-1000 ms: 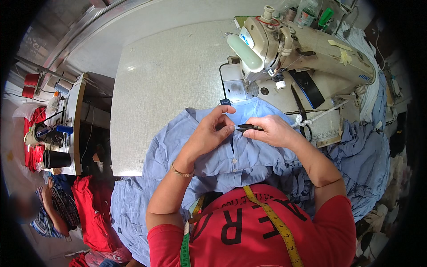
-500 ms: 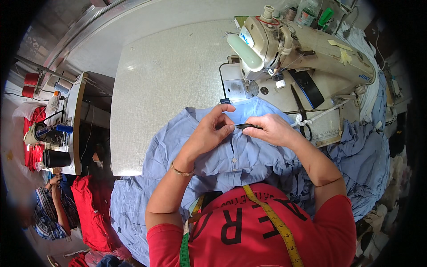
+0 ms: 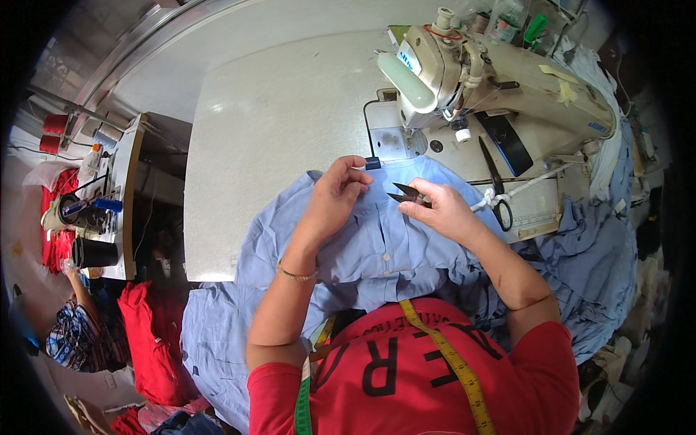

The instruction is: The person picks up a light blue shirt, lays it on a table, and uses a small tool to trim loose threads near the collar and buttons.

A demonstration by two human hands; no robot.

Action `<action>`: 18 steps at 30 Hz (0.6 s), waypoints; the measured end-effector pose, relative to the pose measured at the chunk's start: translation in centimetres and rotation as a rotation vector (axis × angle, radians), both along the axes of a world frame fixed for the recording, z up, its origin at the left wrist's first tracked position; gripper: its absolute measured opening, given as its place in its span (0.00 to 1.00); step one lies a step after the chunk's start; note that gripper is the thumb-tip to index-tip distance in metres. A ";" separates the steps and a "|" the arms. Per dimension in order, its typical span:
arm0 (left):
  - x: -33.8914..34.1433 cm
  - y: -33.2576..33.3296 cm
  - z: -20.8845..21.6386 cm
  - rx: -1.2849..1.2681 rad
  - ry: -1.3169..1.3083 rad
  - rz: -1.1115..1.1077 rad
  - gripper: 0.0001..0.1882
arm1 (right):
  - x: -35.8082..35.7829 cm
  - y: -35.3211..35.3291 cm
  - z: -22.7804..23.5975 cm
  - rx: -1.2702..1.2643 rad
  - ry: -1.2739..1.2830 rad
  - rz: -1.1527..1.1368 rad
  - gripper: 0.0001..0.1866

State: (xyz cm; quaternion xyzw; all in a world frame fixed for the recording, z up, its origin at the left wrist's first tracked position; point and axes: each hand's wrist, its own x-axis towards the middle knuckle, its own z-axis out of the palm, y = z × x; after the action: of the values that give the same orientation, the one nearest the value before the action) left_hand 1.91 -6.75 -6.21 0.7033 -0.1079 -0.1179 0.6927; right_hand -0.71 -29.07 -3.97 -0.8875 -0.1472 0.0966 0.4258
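Found L hand [image 3: 337, 192] raised over garment, palm side turned to approx. 3 o'clock, forearm running up twd 1 o'clock. Noted L fingers curled, thumb and index close; cannot tell grip or release there. Found R hand [image 3: 442, 210] at approx. 4 o'clock of L, forearm angled twd 10–11 o'clock, fingers wrapped round blk snips [image 3: 410, 191], thumb along lower side. Observed snips w/ blades spread, tips aimed approx. 9–10 o'clock.

Compared w/ 0.5 s ago: recorded hands then nearly meeting, snip tips at L fingertips, blades together. Now recorded clear gap betw. hands, L shifted twd 10–11 o'clock, blades parted.

Located snips at approx. 4 o'clock of L fingertips, apart from same; at approx. 10 o'clock of R palm, held in thumb and fingers. Located lt-blue garment [image 3: 348, 250] below both hands, spread over near edge of table [image 3: 283, 123]. Found dk label [image 3: 373, 163] at garment's 12 o'clock edge, just beside L fingers; cannot confirm contact. Logged sewing machine [image 3: 507, 80] at approx. 1 o'clock of R hand, lg scissors [image 3: 495, 168] at approx. 2 o'clock.
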 end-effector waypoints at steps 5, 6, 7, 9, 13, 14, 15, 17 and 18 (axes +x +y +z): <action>-0.1 2.6 1.0 0.449 -0.153 -0.065 0.11 | 0.1 0.0 -0.2 -0.092 -0.047 -0.015 0.16; -0.2 2.7 1.3 0.488 -0.217 -0.103 0.11 | 0.2 0.0 -0.2 -0.099 -0.035 -0.011 0.15; -0.3 2.8 1.5 0.526 -0.281 -0.142 0.11 | 0.2 -0.1 -0.2 -0.105 -0.023 -0.008 0.14; -0.5 2.7 1.4 0.588 -0.364 -0.164 0.12 | 0.3 -0.2 -0.3 -0.127 -0.028 0.006 0.14; -0.8 2.3 1.2 0.703 -0.436 -0.148 0.11 | 0.3 -0.1 -0.1 -0.145 -0.032 0.014 0.14; -0.8 2.3 1.2 0.735 -0.456 -0.153 0.10 | 0.2 0.0 0.0 -0.154 -0.059 0.027 0.15; -0.8 2.2 1.3 0.730 -0.452 -0.156 0.10 | 0.0 0.2 0.2 -0.162 -0.085 0.039 0.16; -0.9 2.2 1.3 0.720 -0.444 -0.162 0.10 | -0.2 0.7 0.7 -0.208 -0.144 0.098 0.17; -0.9 2.2 1.3 0.712 -0.451 -0.159 0.09 | -0.3 1.0 1.1 -0.245 -0.178 0.145 0.17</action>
State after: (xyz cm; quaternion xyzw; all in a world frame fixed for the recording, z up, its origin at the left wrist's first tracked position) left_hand 1.03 -4.56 -4.93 0.8962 -0.2631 -0.0438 0.3545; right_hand -1.02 -28.12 -2.86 -0.9250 -0.2349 0.0653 0.2915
